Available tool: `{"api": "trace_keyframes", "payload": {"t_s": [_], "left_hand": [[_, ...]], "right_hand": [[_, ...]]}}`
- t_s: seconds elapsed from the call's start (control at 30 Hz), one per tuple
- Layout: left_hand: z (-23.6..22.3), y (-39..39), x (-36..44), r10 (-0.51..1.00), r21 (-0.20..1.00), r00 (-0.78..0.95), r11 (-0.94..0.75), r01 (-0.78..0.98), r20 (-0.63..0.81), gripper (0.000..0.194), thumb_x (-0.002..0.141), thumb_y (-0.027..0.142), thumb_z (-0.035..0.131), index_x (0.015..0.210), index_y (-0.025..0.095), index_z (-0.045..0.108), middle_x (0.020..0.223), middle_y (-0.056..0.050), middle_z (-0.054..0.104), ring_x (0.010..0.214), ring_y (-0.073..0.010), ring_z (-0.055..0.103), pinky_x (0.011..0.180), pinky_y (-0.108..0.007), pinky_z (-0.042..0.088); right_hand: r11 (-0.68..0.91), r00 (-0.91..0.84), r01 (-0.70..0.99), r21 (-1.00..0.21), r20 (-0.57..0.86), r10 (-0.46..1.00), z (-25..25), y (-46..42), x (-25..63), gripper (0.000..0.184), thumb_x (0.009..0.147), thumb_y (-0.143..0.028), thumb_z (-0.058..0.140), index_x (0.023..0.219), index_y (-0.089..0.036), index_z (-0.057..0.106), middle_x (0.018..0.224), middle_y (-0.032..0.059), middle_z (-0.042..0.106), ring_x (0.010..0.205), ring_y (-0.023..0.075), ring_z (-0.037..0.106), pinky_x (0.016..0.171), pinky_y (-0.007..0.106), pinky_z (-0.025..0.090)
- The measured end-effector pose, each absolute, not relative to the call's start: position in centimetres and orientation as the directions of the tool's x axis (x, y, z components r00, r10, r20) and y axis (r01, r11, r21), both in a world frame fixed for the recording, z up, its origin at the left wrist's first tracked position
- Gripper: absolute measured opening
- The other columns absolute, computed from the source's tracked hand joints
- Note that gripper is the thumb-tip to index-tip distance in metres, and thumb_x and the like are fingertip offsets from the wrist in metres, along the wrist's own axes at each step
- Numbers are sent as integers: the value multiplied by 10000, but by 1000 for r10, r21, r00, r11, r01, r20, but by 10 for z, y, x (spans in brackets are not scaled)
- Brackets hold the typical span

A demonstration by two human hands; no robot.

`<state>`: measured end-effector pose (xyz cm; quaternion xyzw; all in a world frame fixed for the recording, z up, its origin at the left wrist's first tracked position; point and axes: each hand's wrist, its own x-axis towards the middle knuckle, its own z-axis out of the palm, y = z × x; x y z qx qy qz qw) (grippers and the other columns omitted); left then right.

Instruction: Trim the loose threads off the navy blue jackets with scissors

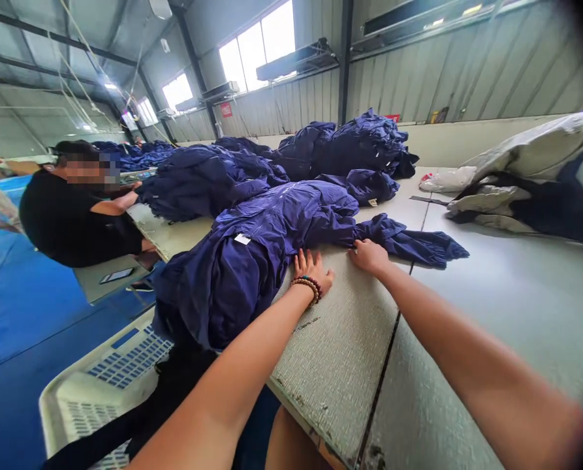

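Mid-frame, my left hand (314, 271) spread against the garment (286, 212), my right hand (369, 256) curled, fingertips hidden, can't tell if gripping.

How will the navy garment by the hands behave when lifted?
Probably floppy: the garment lies in loose folds. It may sag or slide, since part hangs over the table's edge. Its slight sheen suggests somewhat slippery cloth.

The bare left forearm (252, 365) slants up and to the right from the lower edge, leading to the left hand (313, 267), palm down, its fingers extended and slightly spread. The right forearm (448, 326), also bare, stretches in from the lower right; the right hand (369, 256) turns inward, knuckles up, fingers curled. The two hands are near each other but apart.
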<state>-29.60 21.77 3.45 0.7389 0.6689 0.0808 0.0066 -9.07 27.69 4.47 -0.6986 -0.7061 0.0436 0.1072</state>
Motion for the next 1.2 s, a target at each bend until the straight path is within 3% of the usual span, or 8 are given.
{"api": "trace_keyframes", "payload": {"t_s": [0.27, 0.43, 0.6, 0.7, 0.77, 0.87, 1.07, 1.2], "left_hand": [[42, 200, -291, 980, 38, 104, -112, 993, 172, 834, 1018, 579, 465, 1673, 64, 437, 1771, -252, 317, 1693, -417, 178, 1377, -579, 138], [67, 165, -307, 939, -97, 271, -255, 962, 213, 813, 979, 404, 585, 1703, 93, 384, 1790, -181, 319, 1693, -313, 224, 1399, -458, 82], [127, 126, -392, 872, -240, 255, -164, 957, 419, 793, 932, 376, 657, 1652, 99, 471, 1810, -206, 243, 1705, -403, 121, 1383, -577, 35], [161, 116, -450, 830, -87, 12, 44, 995, 557, 828, 966, 386, 623, 1668, 15, 388, 1778, -264, 288, 1689, -415, 184, 1373, -572, 123], [173, 114, -477, 866, 108, -188, 156, 982, 464, 753, 988, 447, 619, 1592, 17, 487, 1651, -289, 494, 1587, -418, 419, 1307, -528, 321], [174, 111, -495, 904, 236, -251, 175, 956, 347, 612, 987, 513, 658, 1458, 124, 610, 1453, -213, 692, 1376, -358, 645, 1172, -437, 483], [175, 104, -475, 896, 337, -277, 156, 928, 347, 790, 799, 559, 898, 1415, 185, 574, 1343, -174, 734, 1281, -349, 696, 1081, -400, 517], [183, 104, -453, 917, 479, -264, 94, 873, 300, 510, 848, 424, 868, 1258, 199, 665, 1219, -145, 779, 1195, -317, 727, 1047, -369, 496]], "right_hand": [[23, 33, 941, -338, 159, 987, 51, 250, -127, 558, 1089, -456, 479, 1473, -72, 609, 1593, 307, 505, 1523, 478, 432, 1234, 677, 278], [181, -70, 837, -516, 227, 971, 66, 214, -187, 546, 1128, -381, 372, 1591, -128, 511, 1642, 218, 522, 1528, 294, 489, 1218, 408, 391], [238, -168, 736, -633, 171, 971, 96, 198, -251, 616, 1143, -588, 345, 1410, -143, 677, 1358, 165, 753, 1210, 224, 730, 962, 282, 540], [258, -193, 725, -639, 171, 966, 109, 185, -281, 522, 1101, -582, 511, 1362, -179, 714, 1319, 133, 773, 1185, 225, 735, 940, 273, 536], [276, -204, 735, -620, 186, 961, 112, 173, -291, 364, 1084, -462, 582, 1270, -207, 765, 1325, 124, 767, 1186, 226, 727, 962, 275, 520], [287, -197, 765, -577, 213, 957, 111, 153, -286, 315, 1088, -311, 527, 1195, -175, 790, 1355, 170, 736, 1198, 240, 714, 1001, 295, 499], [291, -193, 821, -490, 241, 951, 109, 131, -219, 285, 1062, -282, 543, 1165, -131, 761, 1280, 192, 743, 1163, 263, 706, 974, 312, 495], [287, -187, 849, -444, 256, 948, 114, 121, -181, 272, 1060, -257, 520, 1177, -135, 734, 1272, 178, 735, 1135, 256, 698, 957, 318, 492]]}}
